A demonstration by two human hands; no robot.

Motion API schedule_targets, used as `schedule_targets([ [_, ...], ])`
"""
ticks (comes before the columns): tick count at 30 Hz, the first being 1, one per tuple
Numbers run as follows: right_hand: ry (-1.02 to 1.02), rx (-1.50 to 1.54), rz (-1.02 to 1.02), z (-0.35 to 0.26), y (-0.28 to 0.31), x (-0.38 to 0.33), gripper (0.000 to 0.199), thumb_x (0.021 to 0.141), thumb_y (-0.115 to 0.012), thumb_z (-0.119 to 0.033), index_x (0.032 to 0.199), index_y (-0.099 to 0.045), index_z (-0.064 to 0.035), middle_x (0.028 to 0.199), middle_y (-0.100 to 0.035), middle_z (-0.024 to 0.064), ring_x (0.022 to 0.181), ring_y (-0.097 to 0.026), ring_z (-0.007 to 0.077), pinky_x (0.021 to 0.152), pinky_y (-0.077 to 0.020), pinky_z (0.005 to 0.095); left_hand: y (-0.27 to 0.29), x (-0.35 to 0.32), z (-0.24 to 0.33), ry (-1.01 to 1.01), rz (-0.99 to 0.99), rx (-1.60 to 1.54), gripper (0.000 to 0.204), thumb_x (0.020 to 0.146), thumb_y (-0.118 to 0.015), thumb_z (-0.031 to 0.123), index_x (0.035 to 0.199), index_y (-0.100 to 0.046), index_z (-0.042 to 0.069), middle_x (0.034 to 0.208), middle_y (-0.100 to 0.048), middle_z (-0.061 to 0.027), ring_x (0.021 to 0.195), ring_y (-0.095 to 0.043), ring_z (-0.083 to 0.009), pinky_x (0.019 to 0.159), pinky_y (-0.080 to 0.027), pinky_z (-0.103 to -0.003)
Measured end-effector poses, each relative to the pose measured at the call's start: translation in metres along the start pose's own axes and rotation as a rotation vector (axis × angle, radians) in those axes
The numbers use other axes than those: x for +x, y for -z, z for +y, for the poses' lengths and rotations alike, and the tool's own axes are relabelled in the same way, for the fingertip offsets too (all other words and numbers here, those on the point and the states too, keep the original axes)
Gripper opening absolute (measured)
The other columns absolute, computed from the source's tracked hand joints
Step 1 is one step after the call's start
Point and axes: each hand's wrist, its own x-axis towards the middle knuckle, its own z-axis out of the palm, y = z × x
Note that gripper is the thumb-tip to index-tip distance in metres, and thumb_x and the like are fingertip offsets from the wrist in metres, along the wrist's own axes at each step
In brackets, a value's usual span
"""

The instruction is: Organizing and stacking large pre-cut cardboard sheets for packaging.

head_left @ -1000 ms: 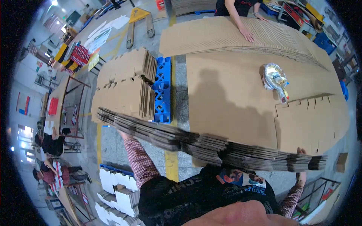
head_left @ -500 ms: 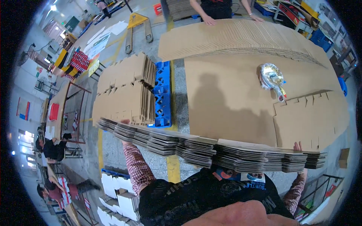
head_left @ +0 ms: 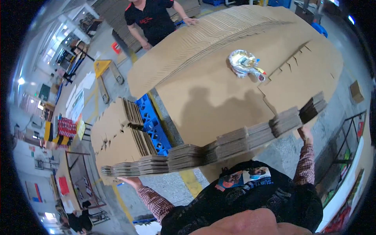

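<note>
I hold a long stack of flattened brown cardboard sheets edge-on in front of my chest. It spans from lower left to upper right and tilts up at the right. My left hand supports its left end from below. Under the right end, my right hand grips it. Beyond the stack lies a big pile of flat cardboard with a crumpled silver foil wrapper on top.
A person in a black shirt leans on a second cardboard pile at the far side. A blue pallet with more cardboard sits at left. A yellow pallet jack stands behind it. Metal racks are at both sides.
The view has swung to the right. The stack in my hands now tilts up at its right end. The person at the far side appears closer and further left.
</note>
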Motion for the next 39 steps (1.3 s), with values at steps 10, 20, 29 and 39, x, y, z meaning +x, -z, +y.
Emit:
schedule_targets([
  [10, -0.179, -0.179, 0.06, 0.04, 0.084, -0.018, 0.058, 0.068, -0.055, -0.02, 0.118, -0.033, 0.001, 0.115, -0.043, 0.0102, 0.106, -0.039, 0.0192, 0.09, -0.0294, 0.0298, -0.037, 0.031, -0.022, -0.008, 0.051, 0.09, 0.075, 0.077, -0.028, 0.06, 0.128, -0.015, 0.006, 0.132, -0.018, -0.0103, 0.12, -0.019, -0.0262, 0.099, -0.016, -0.038],
  [20, -0.066, -0.48, 0.211, -0.109, 0.029, 0.002, 0.067, 0.063, -0.062, -0.041, 0.107, -0.041, 0.0045, 0.097, -0.052, 0.0095, 0.088, -0.048, 0.0158, 0.075, -0.04, 0.0283, -0.19, -0.026, -0.035, 0.043, -0.08, 0.343, 0.074, 0.078, -0.024, 0.059, 0.128, -0.017, 0.006, 0.132, -0.019, -0.0107, 0.12, -0.021, -0.0263, 0.099, -0.018, -0.037],
  [29, -0.075, -0.283, 0.152, -0.124, 0.177, 0.014, 0.065, 0.067, -0.063, -0.038, 0.11, -0.04, 0.0045, 0.101, -0.052, 0.0119, 0.089, -0.051, 0.0167, 0.077, -0.0407, 0.0287, -0.219, -0.176, -0.014, -0.015, -0.06, 0.545, 0.073, 0.078, -0.024, 0.059, 0.127, -0.017, 0.006, 0.131, -0.02, -0.0108, 0.119, -0.023, -0.0265, 0.098, -0.02, -0.037],
  [39, -0.257, -0.333, 0.174, -0.161, 0.36, 0.089, 0.061, 0.065, -0.066, -0.037, 0.107, -0.046, 0.0032, 0.102, -0.052, 0.0135, 0.091, -0.051, 0.0187, 0.077, -0.0409, 0.028, -0.244, -0.34, -0.072, 0.125, -0.138, 0.58, 0.069, 0.08, -0.024, 0.056, 0.126, -0.022, 0.005, 0.129, -0.025, -0.011, 0.116, -0.028, -0.0246, 0.095, -0.026, -0.035],
])
